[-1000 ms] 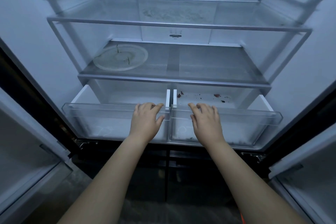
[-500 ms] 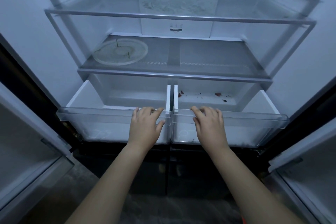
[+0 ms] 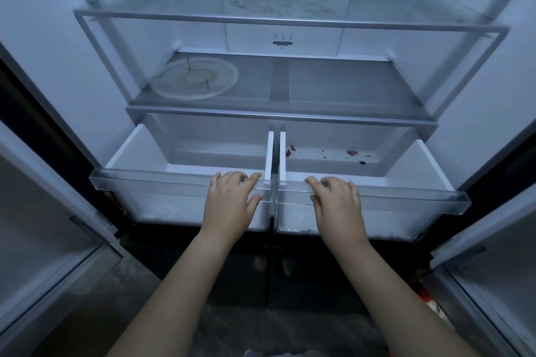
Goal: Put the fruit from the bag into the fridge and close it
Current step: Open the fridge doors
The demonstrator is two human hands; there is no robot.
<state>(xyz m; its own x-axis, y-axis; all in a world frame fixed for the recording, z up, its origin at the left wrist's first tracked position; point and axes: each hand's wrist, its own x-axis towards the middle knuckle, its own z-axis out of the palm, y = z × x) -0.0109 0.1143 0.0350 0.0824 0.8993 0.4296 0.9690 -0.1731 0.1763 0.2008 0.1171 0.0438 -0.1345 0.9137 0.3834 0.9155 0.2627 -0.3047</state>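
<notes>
Both hands are on the drawers: the left hand (image 3: pixel 230 203) has its fingers hooked over the clear front lip of the left crisper drawer (image 3: pixel 162 182), thumb pressed against the front face below, a loose curl gripping the rim and nothing else. The right hand (image 3: pixel 338 203) does the same on the right crisper drawer (image 3: pixel 406 191), fingers bent over the lip close to the centre divide. The two drawers sit side by side, just apart, both drawn out toward the near side. Compared with a second ago they have come out further; more of each white floor shows, and the front lips sit lower and nearer. The hands have kept the same hold throughout. The left drawer's floor is bare; the right one has a few reddish and dark scraps (image 3: pixel 352 153) scattered at its far end. Above, on the lower glass shelf (image 3: pixel 348 87), a round cracked pale disc (image 3: pixel 193 78) lies on the left. The upper glass shelf (image 3: pixel 290 23) has smudges near its far edge. No fruit or bag is visible anywhere; a bit of orange at the lower right edge (image 3: pixel 426 294) is cut off by the open fridge door (image 3: pixel 493 284) and I cannot tell what it is.
</notes>
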